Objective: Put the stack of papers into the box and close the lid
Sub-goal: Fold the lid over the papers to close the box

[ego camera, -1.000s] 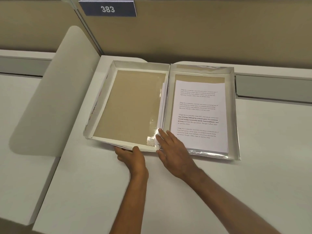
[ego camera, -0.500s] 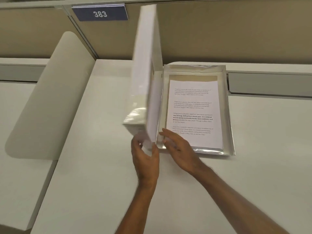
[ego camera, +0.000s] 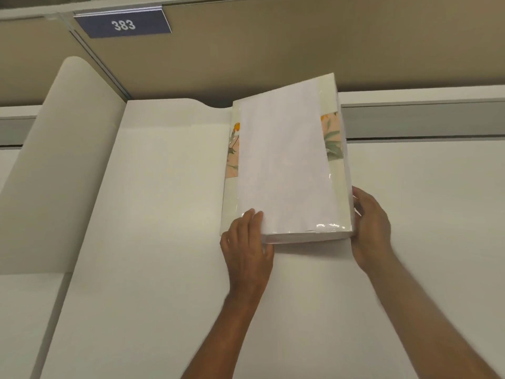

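The lid (ego camera: 287,165) covers the box, so the papers inside are hidden. A white sheet on the lid conceals most of its floral band (ego camera: 332,138). Below the lid, both forearms run off the picture's bottom edge.

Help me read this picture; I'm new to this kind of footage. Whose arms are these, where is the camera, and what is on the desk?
There is no machine: a person wears a camera on the head, looking down at their own hands. A white box with a floral band lies on a white desk, its lid down or nearly so. The left hand rests on its near left corner; the right hand holds its right side. No papers show. A sign reads 383.
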A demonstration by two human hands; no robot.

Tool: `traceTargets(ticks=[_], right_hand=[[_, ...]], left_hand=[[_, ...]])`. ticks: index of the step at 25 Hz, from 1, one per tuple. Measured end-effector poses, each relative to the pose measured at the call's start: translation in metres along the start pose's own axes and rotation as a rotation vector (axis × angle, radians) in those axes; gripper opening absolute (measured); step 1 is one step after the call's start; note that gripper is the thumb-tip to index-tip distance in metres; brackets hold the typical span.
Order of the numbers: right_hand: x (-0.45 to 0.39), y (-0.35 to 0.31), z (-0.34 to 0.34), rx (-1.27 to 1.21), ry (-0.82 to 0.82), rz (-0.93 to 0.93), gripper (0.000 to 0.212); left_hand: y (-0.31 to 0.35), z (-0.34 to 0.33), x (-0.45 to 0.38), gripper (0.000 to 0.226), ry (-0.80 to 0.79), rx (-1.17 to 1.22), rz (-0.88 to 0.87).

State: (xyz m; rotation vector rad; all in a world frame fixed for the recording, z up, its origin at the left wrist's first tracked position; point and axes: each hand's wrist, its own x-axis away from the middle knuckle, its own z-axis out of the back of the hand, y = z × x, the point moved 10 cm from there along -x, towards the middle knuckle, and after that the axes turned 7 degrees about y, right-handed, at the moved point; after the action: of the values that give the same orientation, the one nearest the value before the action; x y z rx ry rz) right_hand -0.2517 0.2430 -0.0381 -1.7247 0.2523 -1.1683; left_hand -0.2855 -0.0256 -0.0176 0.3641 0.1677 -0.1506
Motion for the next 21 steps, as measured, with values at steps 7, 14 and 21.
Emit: traceTargets(ticks=[7,14,21], right_hand=[[-0.006,-0.003,0.024,0.21,0.015,0.131,0.031],[-0.003,-0.005,0.019,0.328,0.028,0.155,0.019],[-0.005,0.012,0.02,0.433,-0.066,0.084,0.042]], left_hand=[[-0.022,-0.008,0.0,0.087,-0.031,0.12,0.064],[-0.078,-0.03,-0.001,0.108,-0.232,0.652,0.593],[-0.078,-0.028,0.0,0.083,-0.229,0.798,0.597]])
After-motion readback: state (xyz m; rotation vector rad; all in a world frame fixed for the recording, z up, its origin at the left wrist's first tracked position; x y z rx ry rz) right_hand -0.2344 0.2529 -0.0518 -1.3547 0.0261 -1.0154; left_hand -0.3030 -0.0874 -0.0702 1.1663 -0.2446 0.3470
